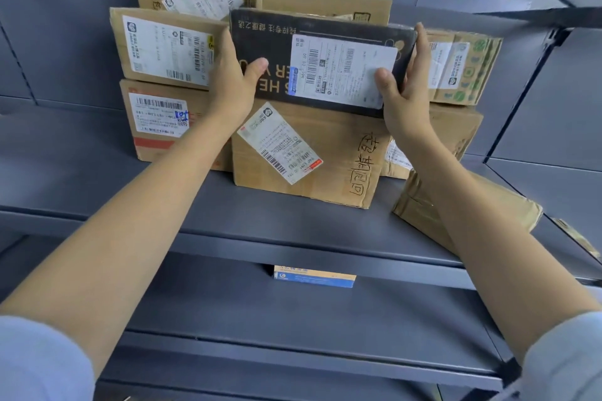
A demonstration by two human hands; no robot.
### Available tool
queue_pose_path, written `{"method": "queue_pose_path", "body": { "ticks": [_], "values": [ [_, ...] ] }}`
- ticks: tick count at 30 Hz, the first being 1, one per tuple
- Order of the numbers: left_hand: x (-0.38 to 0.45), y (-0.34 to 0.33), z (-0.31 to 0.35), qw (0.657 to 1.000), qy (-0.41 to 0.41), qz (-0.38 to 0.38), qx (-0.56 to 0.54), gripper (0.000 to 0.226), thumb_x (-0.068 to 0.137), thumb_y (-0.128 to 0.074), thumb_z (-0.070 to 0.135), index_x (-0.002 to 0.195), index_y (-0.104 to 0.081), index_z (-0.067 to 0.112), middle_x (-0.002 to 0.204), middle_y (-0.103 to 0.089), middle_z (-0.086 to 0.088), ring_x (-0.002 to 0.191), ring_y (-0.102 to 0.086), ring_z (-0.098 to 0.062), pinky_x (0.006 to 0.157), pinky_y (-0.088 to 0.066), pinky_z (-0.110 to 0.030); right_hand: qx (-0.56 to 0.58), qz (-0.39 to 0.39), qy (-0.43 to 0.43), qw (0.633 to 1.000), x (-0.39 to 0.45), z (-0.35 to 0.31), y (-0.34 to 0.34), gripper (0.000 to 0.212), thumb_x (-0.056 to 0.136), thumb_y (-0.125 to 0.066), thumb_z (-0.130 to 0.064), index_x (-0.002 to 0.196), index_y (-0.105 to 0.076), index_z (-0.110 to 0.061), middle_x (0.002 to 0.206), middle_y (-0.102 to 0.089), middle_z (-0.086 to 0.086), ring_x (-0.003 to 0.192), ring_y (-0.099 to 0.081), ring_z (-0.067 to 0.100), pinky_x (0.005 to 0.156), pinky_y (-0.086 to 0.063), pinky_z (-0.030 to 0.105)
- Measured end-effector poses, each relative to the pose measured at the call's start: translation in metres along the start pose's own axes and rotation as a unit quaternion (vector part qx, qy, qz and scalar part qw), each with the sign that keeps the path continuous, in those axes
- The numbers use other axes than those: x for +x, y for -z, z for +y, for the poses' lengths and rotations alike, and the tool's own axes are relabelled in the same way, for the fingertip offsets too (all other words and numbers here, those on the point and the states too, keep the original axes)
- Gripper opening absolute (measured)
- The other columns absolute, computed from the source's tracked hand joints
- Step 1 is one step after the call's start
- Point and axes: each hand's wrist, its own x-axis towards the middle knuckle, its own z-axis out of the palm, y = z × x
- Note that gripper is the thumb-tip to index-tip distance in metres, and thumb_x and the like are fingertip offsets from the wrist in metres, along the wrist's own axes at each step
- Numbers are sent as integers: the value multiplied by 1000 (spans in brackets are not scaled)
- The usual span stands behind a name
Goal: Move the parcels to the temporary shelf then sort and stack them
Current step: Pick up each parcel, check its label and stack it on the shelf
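The flat black cardboard parcel with a white shipping label sat on top of a brown corrugated carton with handwritten characters, on the grey metal shelf. Both hands held it by its short ends: the left hand wrapped the left end with its thumb across the front, and the right hand clasped the right end, thumb on the label, so each grip pinched the parcel between thumb and fingers. To the left stood a stack of two brown labelled boxes; to the right, a brown box with green printed tape on another carton. Stacking looked well under way, though whether this parcel was fully released, or more remained elsewhere, could not be judged.
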Motion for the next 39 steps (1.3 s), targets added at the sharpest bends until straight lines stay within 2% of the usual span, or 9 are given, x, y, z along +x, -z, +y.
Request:
{"method": "queue_pose_path", "body": {
  "ticks": [9,14,20,24,28,31,33,35,39],
  "values": [
    [1,-1,-5,1000,14,2,-21,53,94,-54,24,141,-32,18,134,-49,2,120,-43,-7,92,-34,-18,-36,3,0,999,2,7,3,71,96,-49,-17,148,-3,0,147,-25,14,137,-32,24,110,-36,30],
    [-2,3,0,1000,22,-9,-1,56,94,-53,24,144,-28,16,137,-47,0,126,-42,-14,95,-33,-22,-31,-5,-5,1000,1,6,3,72,97,-50,-16,148,-1,-1,142,-24,1,126,-36,1,100,-38,13],
    [-19,11,14,996,46,-50,64,75,96,-51,25,150,-1,11,151,-30,-5,138,-28,-20,109,-26,-34,-6,-12,-84,996,-6,1,6,110,76,-60,-67,152,0,-15,153,-31,8,139,-35,23,110,-36,50],
    [-28,15,14,992,48,-58,104,82,93,-55,19,149,3,7,152,-28,-7,139,-27,-23,111,-23,-35,-57,-5,-114,992,-19,1,10,98,84,-58,-58,153,-3,-15,159,-17,3,145,-20,20,116,-27,47],
    [-32,14,10,992,35,-46,108,79,88,-58,14,148,-9,6,147,-35,-11,134,-35,-26,110,-31,-41,-132,14,-122,984,-39,-2,23,81,94,-56,-35,152,-6,-9,160,-12,4,146,-13,17,114,-16,25],
    [-38,12,11,993,22,-47,102,78,86,-58,10,148,-11,7,149,-29,-14,137,-29,-27,112,-30,-43,-205,29,-110,972,-51,-6,41,75,93,-58,-34,150,-16,-11,159,-17,4,146,-15,17,116,-16,30],
    [-47,9,14,993,5,-51,106,78,87,-57,9,149,-8,7,153,-18,-17,142,-18,-28,116,-21,-41,-303,7,-99,948,-58,-5,56,65,92,-60,-32,147,-30,-12,159,-16,9,147,-10,23,120,-12,41],
    [-61,7,17,991,-28,-40,123,73,87,-56,9,148,-14,8,154,-14,-19,143,-11,-30,117,-14,-41,-446,-43,-109,887,-65,-2,74,63,88,-61,-37,141,-35,-13,159,-7,14,147,2,33,118,0,54],
    [-95,1,10,980,-123,-6,154,58,81,-56,7,136,-39,6,147,-28,-21,136,-24,-38,112,-22,-46,-599,-136,-251,748,-84,7,107,91,78,-54,-68,147,-17,-21,158,3,19,142,13,46,105,4,71]
  ]
}}
